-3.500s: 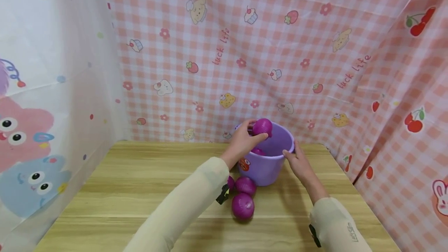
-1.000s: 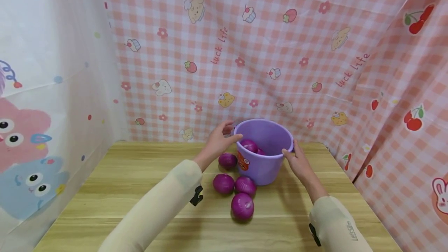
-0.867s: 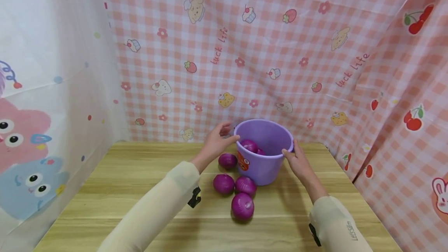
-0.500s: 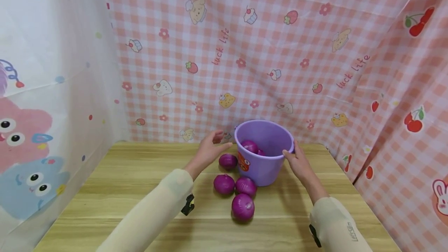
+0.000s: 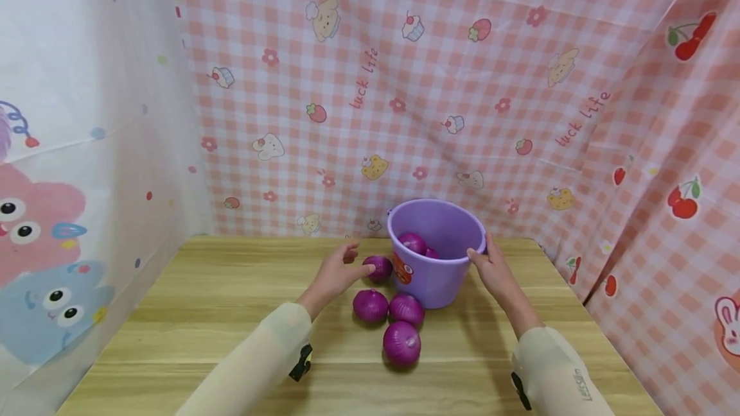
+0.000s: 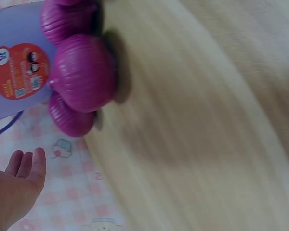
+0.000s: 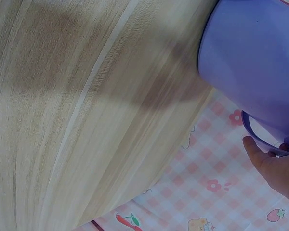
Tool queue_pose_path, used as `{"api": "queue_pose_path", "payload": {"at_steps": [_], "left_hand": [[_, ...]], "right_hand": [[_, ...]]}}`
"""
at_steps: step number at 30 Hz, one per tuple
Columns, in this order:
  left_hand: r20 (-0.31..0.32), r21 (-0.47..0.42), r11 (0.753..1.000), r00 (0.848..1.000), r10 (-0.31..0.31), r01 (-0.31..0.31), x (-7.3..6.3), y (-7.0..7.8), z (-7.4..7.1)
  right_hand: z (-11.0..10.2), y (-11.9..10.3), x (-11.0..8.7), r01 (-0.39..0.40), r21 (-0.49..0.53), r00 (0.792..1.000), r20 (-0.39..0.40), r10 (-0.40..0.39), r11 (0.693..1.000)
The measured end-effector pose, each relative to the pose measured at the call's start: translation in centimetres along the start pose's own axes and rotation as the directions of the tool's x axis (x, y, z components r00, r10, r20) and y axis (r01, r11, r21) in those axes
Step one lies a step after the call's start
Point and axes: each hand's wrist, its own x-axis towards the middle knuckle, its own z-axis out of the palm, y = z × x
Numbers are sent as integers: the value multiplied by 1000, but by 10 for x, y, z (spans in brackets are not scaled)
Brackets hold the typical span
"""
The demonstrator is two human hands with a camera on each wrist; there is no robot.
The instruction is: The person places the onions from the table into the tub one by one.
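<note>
The left hand [image 5: 335,275] holds nothing, fingers loosely extended, its thumb toward the far onion [image 5: 379,269]; whether they touch I cannot tell. Nearer on the bench [image 5: 231,313] lie a left onion [image 5: 370,306], a middle onion [image 5: 407,311] and a near onion [image 5: 401,344], all to the right of that hand. The onions look firm, smooth and fairly light, likely to roll or slip, so best taken round the widest part, thumb opposite fingers. Further right stands the purple bucket [image 5: 436,282], with more onions [image 5: 413,242] inside, toward its left; it seems thin, slightly springy plastic, best steadied by the rim. Rightmost, the right hand [image 5: 495,269] grips that rim on its right side, well apart from the loose onions.
</note>
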Motion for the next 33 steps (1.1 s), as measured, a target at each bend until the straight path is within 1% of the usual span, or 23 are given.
{"api": "queue_pose_path", "payload": {"at_steps": [3, 6, 11, 15, 18, 27, 33], "left_hand": [[16, 19, 1000, 1000, -21, 20, -4, -7, 2], [31, 36, 999, 999, -27, 26, -7, -16, 5], [49, 39, 999, 998, -26, 24, -10, -32, 10], [57, 40, 999, 998, -28, 26, -13, -42, 14], [66, 40, 999, 998, -19, 16, -14, -48, 16], [130, 60, 998, 991, 2, -10, -23, -54, 23], [144, 91, 995, 989, 22, -36, -26, -57, 29]], "right_hand": [[0, 0, 0, -2, 7, 1000, 1, 2, 1000], [0, 0, -1, -6, -2, 1000, 0, 6, 1000], [-1, 0, -2, -23, -9, 1000, 1, 23, 1000], [-1, 0, -2, -37, -15, 999, 1, 37, 999], [-1, 1, -1, -40, -22, 999, 1, 40, 999], [-1, 2, 1, -25, -24, 1000, 3, 25, 999], [-1, 1, 0, -24, -19, 1000, 10, 25, 1000]]}}
